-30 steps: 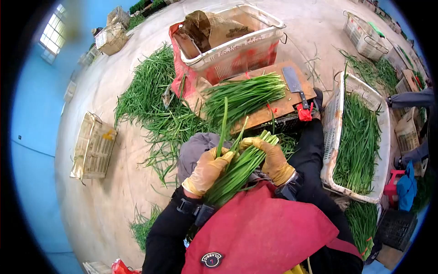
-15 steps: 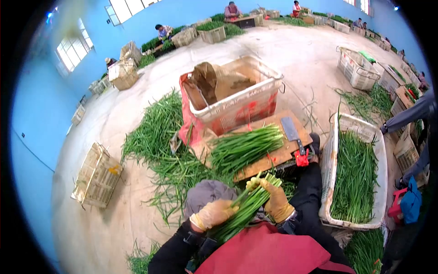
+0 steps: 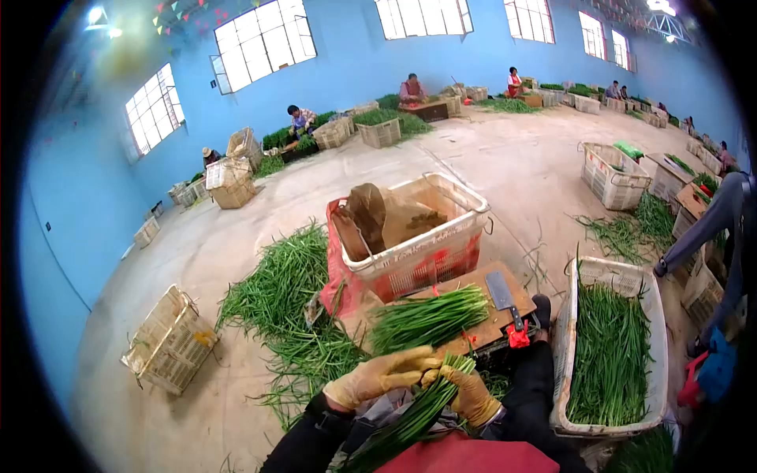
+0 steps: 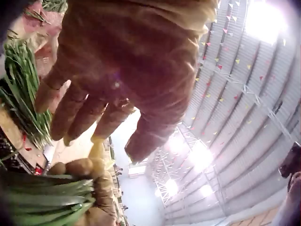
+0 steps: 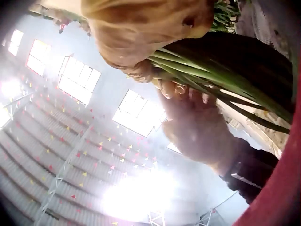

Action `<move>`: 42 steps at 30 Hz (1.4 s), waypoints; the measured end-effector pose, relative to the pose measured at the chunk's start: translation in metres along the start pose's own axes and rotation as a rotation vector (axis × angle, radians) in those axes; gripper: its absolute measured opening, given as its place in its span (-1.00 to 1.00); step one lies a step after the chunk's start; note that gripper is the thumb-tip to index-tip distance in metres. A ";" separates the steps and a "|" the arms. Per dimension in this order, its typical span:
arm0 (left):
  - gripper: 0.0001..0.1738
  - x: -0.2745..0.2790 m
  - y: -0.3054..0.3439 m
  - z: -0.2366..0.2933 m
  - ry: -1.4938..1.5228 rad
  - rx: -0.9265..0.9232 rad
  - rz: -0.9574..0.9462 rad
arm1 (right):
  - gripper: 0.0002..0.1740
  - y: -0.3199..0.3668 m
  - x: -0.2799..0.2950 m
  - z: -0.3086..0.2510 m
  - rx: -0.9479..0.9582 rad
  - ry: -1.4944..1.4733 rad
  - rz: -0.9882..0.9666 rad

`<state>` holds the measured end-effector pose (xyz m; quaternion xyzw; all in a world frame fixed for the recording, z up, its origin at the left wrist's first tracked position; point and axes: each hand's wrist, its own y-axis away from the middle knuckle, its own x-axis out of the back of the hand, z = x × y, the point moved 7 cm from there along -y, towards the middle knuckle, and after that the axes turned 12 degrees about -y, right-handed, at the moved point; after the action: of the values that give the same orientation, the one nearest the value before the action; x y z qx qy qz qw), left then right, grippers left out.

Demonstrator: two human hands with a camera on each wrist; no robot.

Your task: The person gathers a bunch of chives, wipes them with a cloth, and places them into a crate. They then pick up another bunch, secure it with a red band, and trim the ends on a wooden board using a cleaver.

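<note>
Yellowish gloves cover both hands. My right hand (image 3: pixel 471 394) grips a bunch of long green stalks (image 3: pixel 422 414) near its pale cut ends, the leaves trailing down toward the lap. Beside it, my left hand (image 3: pixel 380 378) has its fingers extended toward the right hand and the stalk ends. The left wrist view shows the left palm (image 4: pixel 127 61) with fingers spread and nothing held. In the right wrist view the right hand (image 5: pixel 146 28) curls round the stalks (image 5: pixel 207 75). Another pile of stalks (image 3: pixel 430 317) lies on a wooden board (image 3: pixel 505 276) beside a cleaver (image 3: pixel 500 292).
A large crate (image 3: pixel 418 252) with a brown bag stands beyond the board. Loose greens (image 3: pixel 284 284) cover the floor at left, near a smaller crate (image 3: pixel 172 339). At right stands a white crate (image 3: pixel 561 378) of greens; a person's leg (image 3: pixel 706 221) is beside it.
The head view has tilted up, showing more windows and wall. My left hand has come off the stalks and its fingers have straightened; my right hand still holds the bunch.
</note>
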<state>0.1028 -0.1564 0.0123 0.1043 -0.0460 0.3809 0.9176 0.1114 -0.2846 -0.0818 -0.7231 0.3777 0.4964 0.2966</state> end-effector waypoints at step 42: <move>-0.57 0.074 0.175 -0.033 -0.274 0.134 1.109 | -0.68 0.065 0.072 -0.207 0.768 -0.112 0.161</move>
<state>0.0314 0.0227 0.0197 0.1707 -0.1881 0.7902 0.5577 0.1754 -0.5044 -0.0848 -0.4995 0.5747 0.3791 0.5258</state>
